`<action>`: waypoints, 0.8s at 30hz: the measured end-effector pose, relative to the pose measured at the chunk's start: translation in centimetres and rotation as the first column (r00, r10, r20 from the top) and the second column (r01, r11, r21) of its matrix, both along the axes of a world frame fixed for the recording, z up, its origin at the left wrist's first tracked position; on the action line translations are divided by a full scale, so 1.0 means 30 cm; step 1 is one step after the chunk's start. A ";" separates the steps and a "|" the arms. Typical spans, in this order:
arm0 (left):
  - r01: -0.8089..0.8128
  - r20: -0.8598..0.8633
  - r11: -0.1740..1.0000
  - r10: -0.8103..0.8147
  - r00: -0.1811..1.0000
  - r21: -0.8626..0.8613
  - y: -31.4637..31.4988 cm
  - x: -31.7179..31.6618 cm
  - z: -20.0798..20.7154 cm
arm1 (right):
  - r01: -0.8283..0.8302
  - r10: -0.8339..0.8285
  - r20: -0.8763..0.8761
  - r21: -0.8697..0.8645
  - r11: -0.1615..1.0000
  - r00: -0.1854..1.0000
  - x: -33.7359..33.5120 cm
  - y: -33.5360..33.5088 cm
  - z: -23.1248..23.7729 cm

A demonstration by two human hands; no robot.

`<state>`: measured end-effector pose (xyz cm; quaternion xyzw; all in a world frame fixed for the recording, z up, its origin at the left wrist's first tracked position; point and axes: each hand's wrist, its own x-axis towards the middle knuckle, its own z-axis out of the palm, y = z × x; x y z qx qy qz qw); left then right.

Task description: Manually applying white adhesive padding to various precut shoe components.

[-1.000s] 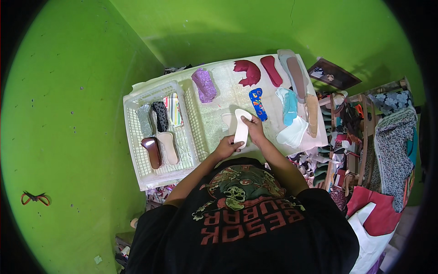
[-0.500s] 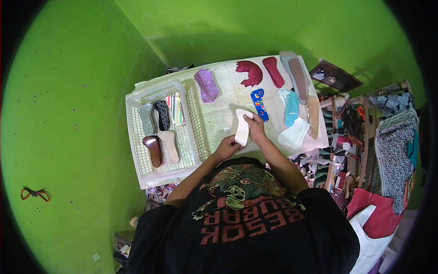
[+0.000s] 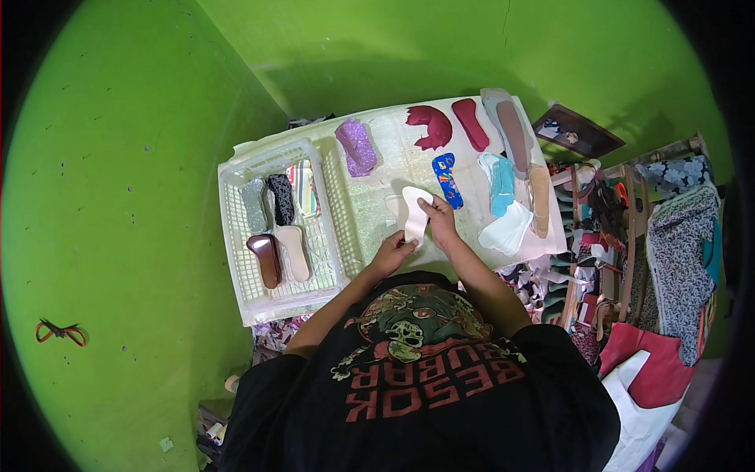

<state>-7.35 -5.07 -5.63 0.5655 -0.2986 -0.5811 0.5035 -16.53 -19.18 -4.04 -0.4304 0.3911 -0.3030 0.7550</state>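
Above the near middle of the table I hold a pale cream insole (image 3: 414,206) between both hands. My left hand (image 3: 392,255) pinches its narrower near end, thumb on top. My right hand (image 3: 442,221) grips its right edge close to the wide far end. The insole looks bowed along its length. Just left of it lies another pale, flat piece (image 3: 395,206), partly covered from view. A blue patterned insole-shaped piece (image 3: 447,181) rests right beyond my right hand.
A white plastic basket (image 3: 344,236) at left holds several insole shapes and a shiny brown shoe form (image 3: 265,259). Purple pieces (image 3: 357,148), maroon pieces (image 3: 470,124), teal pieces (image 3: 501,193) and white pieces (image 3: 507,230) lie around the table. A rack with scraps (image 3: 605,259) stands at right.
The insole in my hands has gone from nearly flat to more curved, and its far end has shifted slightly left. Both hands keep their hold in almost the same place.
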 end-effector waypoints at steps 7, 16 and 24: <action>-0.067 -0.108 0.995 0.058 0.992 -0.075 0.051 0.022 0.041 | 0.013 -0.011 -0.102 0.023 1.000 0.995 0.019 0.002 -0.001; -0.300 -0.149 0.925 0.271 0.951 -0.232 0.146 0.111 0.139 | 0.021 -0.022 0.043 0.031 0.999 0.999 0.171 0.059 0.006; -0.503 -0.113 0.825 0.491 0.864 -0.260 0.290 0.275 0.239 | -0.141 0.139 0.073 0.023 0.990 0.988 0.356 0.161 0.104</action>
